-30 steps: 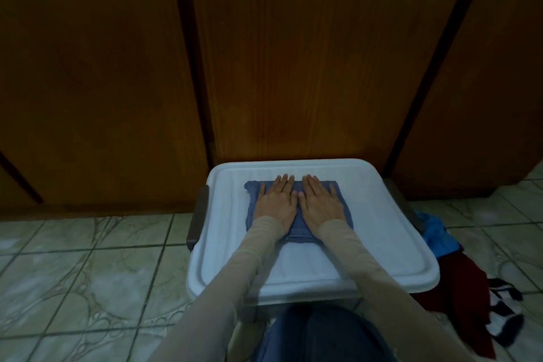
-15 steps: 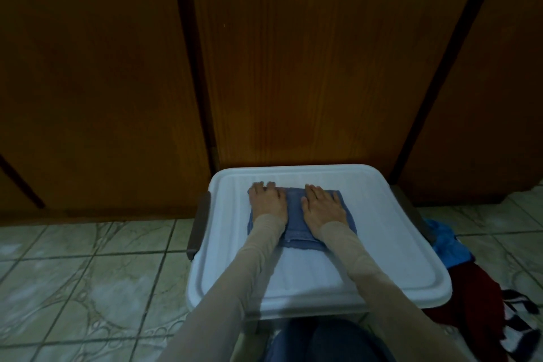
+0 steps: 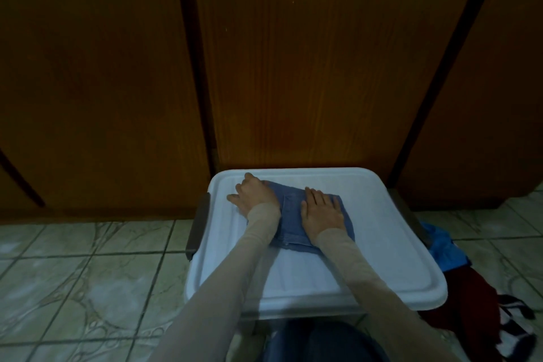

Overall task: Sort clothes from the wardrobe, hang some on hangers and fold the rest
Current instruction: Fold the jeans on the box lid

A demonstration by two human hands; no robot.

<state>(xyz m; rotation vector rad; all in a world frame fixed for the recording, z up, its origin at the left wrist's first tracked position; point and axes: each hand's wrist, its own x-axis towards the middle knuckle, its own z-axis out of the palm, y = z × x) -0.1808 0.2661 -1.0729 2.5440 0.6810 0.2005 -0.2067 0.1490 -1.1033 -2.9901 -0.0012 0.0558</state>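
Observation:
A small folded blue denim garment [image 3: 290,214] lies on the white lid [image 3: 382,244] of a plastic storage box in front of me. My left hand [image 3: 253,195] is at the garment's far left edge, fingers curled down around it. My right hand [image 3: 321,210] lies flat on the right half of the garment, fingers straight and pointing away from me. Both arms wear beige sleeves.
Brown wooden wardrobe doors [image 3: 293,67] stand shut right behind the box. A dark handle [image 3: 198,223] sticks out on the box's left side. On the tiled floor [image 3: 88,273] to the right lies a pile of clothes: blue [image 3: 443,247], dark red [image 3: 470,297], and black-and-white [image 3: 514,329].
My left hand slid from the middle of the garment to its far left edge and its fingers curled. My right hand stayed flat on the right half.

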